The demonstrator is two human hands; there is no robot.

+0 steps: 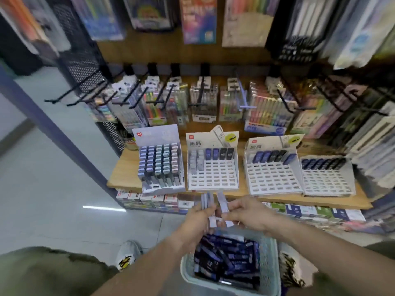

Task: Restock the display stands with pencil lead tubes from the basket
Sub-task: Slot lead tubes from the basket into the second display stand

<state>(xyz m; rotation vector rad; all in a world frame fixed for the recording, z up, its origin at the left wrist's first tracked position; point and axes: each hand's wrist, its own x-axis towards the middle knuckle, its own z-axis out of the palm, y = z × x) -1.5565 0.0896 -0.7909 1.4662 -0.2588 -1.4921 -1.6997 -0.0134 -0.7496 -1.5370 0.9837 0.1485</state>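
Pale-lilac plastic pencil lead tubes [207, 201] are fanned in the left hand [197, 218], fingers gripping them; right hand [245, 212] pinches 1 tube [222, 202], apparently separating it for the half-empty white slotted stand [212, 167]. Grey-green mesh basket [268, 265] sits below, keeping stock within reach.

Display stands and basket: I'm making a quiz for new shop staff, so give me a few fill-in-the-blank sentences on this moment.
1. On the wooden shelf stand ____ display stands.
2. The stand that is nearly full is the one farthest ____.
3. The left hand and the right hand both hold pale tubes above the ____.
4. Most tubes in the basket are dark ____.

Missing words: four; left; basket; blue
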